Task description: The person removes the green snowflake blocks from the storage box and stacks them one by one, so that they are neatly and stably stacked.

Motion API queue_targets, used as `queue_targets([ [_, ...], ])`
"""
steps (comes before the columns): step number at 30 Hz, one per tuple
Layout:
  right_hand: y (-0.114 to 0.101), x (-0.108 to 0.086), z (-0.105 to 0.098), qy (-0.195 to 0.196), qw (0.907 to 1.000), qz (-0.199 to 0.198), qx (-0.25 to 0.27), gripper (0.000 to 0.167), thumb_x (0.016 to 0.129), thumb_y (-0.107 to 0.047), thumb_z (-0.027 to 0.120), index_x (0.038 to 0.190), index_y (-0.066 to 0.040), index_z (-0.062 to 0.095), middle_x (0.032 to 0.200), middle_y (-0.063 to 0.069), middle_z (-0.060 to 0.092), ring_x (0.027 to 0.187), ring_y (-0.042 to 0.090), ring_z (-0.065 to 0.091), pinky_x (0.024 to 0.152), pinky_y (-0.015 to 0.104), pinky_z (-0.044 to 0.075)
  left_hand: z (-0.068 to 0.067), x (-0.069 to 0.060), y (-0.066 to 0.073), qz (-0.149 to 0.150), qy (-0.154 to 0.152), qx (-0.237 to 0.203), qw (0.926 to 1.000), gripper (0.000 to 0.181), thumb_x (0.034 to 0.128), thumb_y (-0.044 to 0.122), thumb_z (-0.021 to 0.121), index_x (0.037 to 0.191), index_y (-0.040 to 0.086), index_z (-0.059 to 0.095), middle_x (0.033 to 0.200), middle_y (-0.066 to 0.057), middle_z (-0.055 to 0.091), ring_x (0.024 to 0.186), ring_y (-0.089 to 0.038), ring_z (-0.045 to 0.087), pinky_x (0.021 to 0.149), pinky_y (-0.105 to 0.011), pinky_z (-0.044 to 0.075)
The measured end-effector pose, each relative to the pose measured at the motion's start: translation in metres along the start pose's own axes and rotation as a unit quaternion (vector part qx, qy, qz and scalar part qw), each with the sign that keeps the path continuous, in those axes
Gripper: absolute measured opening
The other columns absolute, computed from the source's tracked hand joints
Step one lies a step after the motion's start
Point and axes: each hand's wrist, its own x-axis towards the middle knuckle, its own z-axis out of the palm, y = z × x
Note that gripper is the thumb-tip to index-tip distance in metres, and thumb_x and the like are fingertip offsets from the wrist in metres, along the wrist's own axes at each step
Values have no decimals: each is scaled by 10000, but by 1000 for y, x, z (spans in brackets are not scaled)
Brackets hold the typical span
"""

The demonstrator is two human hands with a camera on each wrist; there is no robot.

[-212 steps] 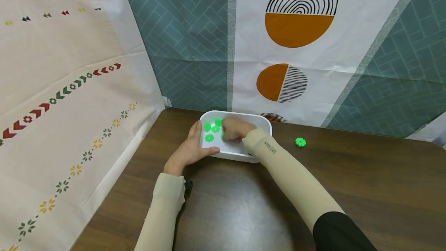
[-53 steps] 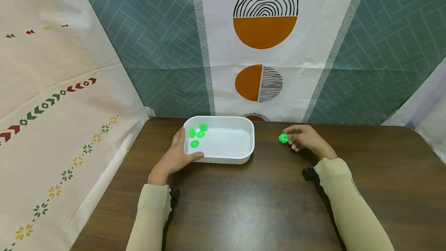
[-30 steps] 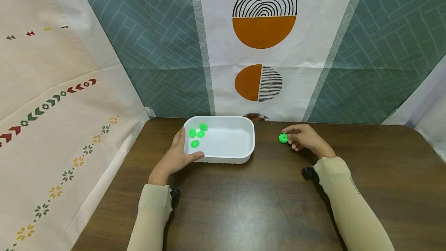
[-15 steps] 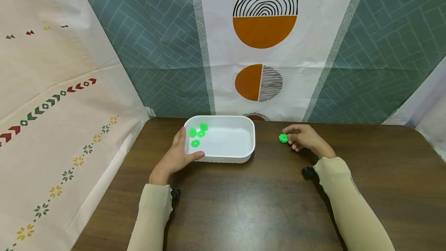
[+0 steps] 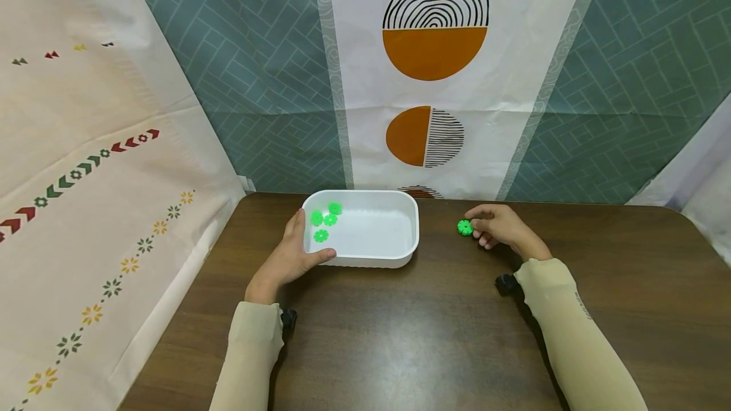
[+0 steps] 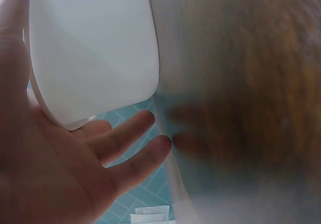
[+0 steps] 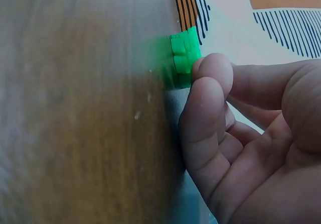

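At the back of the table stands a white plastic tray (image 5: 374,233). Several green notched discs (image 5: 321,235) lie flat at its left end. My left hand (image 5: 283,263) holds that end, thumb over the front rim and fingers along the left side. In the left wrist view two lower fingers (image 6: 135,163) stretch free below the tray's wall. To the right of the tray, my right hand (image 5: 502,227) has thumb and index fingertips on a small stack of green notched discs (image 7: 184,58). The stack sits on the table. How many layers it has is hard to tell.
A brown wooden table (image 5: 394,335) carries everything. Patterned cloth (image 5: 274,81) hangs directly behind its far edge, and a cream cloth (image 5: 114,208) runs along the left side. A black strap piece (image 5: 506,284) shows under my right wrist.
Seven seconds ago my right hand was inside the tray at a green disc; now it is at the stack to the right. Over the last two seconds both hands have stayed nearly still.
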Motion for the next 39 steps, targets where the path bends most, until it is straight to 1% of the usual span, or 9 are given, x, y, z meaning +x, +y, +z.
queue_targets([
  [8, -3, -3, 1, 3, 9999, 68, 86, 379, 1060, -86, 505, 1397, 87, 497, 793, 126, 630, 607, 191, 597, 588, 347, 556, 1, -2, 0, -73, -72, -34, 9999, 1299, 819, 622, 756, 1602, 52, -110, 1662, -186, -43, 1449, -409, 243, 1129, -548, 298],
  [16, -6, -11, -4, 111, 9998, -166, 17, 382, 1064, -111, 495, 1385, 96, 491, 803, 145, 644, 609, 178, 601, 610, 355, 565, 1, -3, 1, -102, -120, 27, 9999, 1282, 835, 626, 739, 1602, 56, -115, 1663, -178, -49, 1455, -421, 243, 1135, -544, 288],
  [25, -8, -12, -7, 156, 9996, -227, 26, 378, 1066, -116, 484, 1385, 88, 496, 807, 153, 650, 613, 188, 604, 614, 359, 561, 0, -4, -1, -5, -74, -7, 10000, 1186, 906, 591, 680, 1600, 45, -112, 1666, -180, -40, 1476, -422, 198, 1146, -558, 253],
  [33, -16, -16, -10, 102, 9994, -320, 48, 388, 1072, -117, 490, 1395, 98, 475, 838, 179, 638, 629, 177, 600, 628, 345, 558, -3, -3, -1, 22, -61, 19, 10000, 1219, 880, 632, 683, 1603, 54, -110, 1667, -175, -42, 1467, -420, 221, 1138, -555, 274],
  [39, -23, -21, -9, 104, 9992, -363, 101, 405, 1069, -125, 497, 1403, 103, 466, 830, 163, 639, 630, 173, 600, 625, 342, 557, -3, -2, 0, 15, -88, 16, 10000, 1231, 871, 642, 687, 1603, 54, -110, 1669, -168, -47, 1474, -415, 208, 1141, -555, 269],
])
